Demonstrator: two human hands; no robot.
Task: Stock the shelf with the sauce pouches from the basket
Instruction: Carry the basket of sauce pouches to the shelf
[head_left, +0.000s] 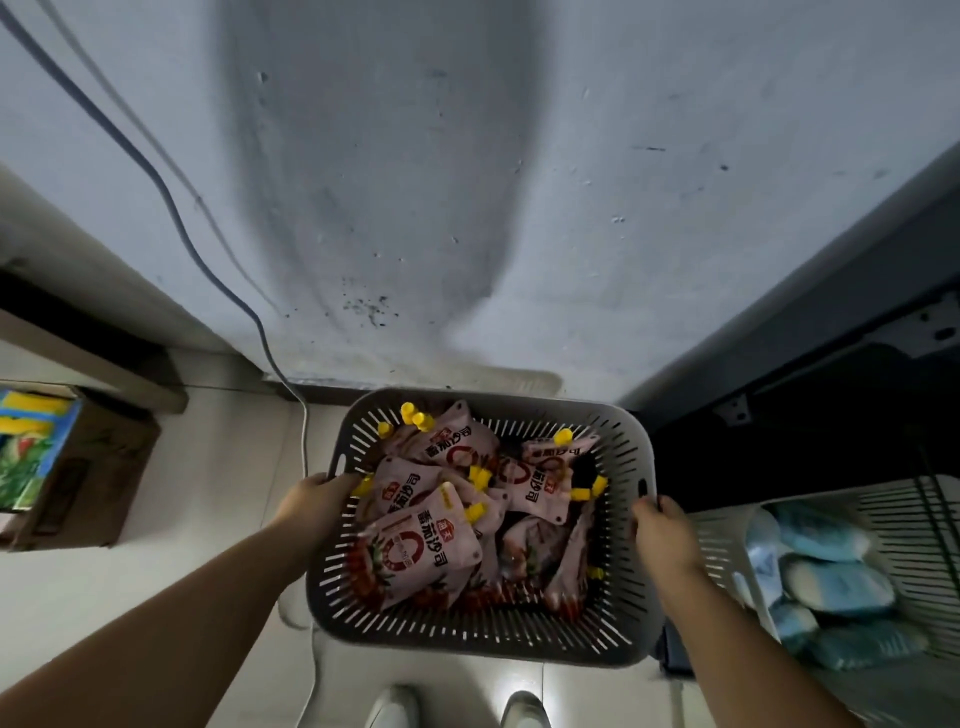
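Two pale shoe tips (457, 709) show at the bottom edge, on the light floor (208, 519). Just above them both forearms reach forward to a grey slotted basket (483, 642). The left hand (317, 501) has its grip curled over the basket's left rim, and the right hand (662, 522) has its grip wrapped around the right rim by the handle slot, so the basket appears held up between them. Inside it lies a loose heap of pink sauce pouches (415, 553) with yellow caps, seemingly a full load. To the right sits a white basket (893, 519) of blue packs, to the left a cardboard box (93, 462). Beyond runs a cable (171, 208) down a marked wall (623, 208). No shelf is clearly in view; stocking looks not yet begun, with every pouch left to place.
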